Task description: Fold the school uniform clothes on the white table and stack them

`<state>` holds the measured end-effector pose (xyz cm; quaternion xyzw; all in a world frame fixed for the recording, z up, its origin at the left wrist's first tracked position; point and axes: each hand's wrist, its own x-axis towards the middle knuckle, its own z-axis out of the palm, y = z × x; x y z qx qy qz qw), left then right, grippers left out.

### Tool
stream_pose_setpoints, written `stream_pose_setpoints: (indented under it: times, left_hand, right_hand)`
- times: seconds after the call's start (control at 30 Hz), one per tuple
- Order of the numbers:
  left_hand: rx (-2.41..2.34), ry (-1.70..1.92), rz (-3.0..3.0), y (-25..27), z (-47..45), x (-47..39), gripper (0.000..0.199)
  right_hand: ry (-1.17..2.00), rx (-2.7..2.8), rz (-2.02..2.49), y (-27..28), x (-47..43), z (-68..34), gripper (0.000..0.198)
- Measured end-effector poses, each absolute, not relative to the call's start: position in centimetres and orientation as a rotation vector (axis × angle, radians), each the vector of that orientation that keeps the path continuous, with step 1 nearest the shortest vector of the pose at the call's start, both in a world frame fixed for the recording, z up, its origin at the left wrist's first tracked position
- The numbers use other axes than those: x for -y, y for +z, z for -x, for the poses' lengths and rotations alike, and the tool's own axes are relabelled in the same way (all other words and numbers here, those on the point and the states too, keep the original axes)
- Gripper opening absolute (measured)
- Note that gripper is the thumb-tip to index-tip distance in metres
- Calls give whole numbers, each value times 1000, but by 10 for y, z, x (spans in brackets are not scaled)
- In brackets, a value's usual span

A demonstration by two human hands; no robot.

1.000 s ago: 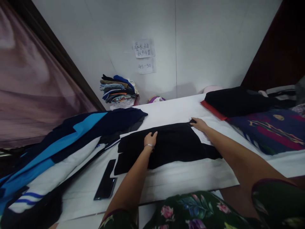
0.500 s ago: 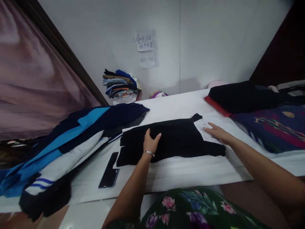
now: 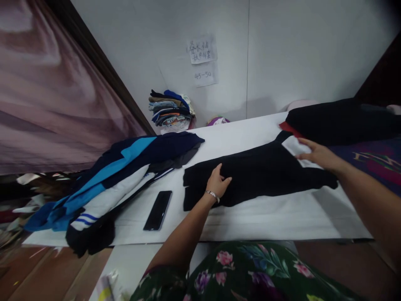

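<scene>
A black garment with a white panel (image 3: 260,173) lies folded lengthwise across the white table. My left hand (image 3: 218,180), with a bracelet at the wrist, rests on its left part, thumb apart and fingers extended. At the other end, my right hand (image 3: 316,155) pinches the white panel between thumb and fingers, and that end seems raised off the table. The underside of the garment is hidden.
To the left lie navy-and-blue jackets (image 3: 125,156) with a striped white sleeve, hanging over the edge. A phone (image 3: 158,210) lies near the front. Folded clothes (image 3: 171,108) are stacked at the back. More dark clothes (image 3: 341,121) lie to the right.
My right hand has closed on the white panel and drawn that end right and upward. The garment looks longer, with the white layer beneath its left end out of sight. The view has shifted.
</scene>
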<state>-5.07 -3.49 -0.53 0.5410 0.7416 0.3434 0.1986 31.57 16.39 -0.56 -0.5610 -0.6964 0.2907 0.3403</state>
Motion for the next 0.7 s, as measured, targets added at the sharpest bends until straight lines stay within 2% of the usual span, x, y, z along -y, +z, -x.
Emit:
stream_pose_setpoints:
  times: [0.13, 0.27, 0.33, 0.43, 0.6, 0.7]
  left_hand:
    - [-1914, 1041, -1624, -10, 23, 32, 50]
    - [-1800, 1121, -1839, -8, 2, 27, 21]
    - [-1737, 1100, -2011, -1, -8, 21, 14]
    - [-1706, 981, -2277, 9, -22, 8, 14]
    - [-1778, 688, -2514, 13, -43, -13, 30]
    - [-1756, 602, -2591, 8, -52, -13, 30]
  right_hand:
    - [606, 1877, 1736, -7, -176, -360, 71]
    - [424, 1928, 1608, -20, -147, -357, 43]
    - [336, 1953, 1449, -21, -125, -344, 31]
    - [304, 2130, 1203, -20, -94, -321, 28]
    - [67, 2375, 1070, -22, -76, -302, 41]
    - [25, 2366, 1092, -23, -82, -302, 29]
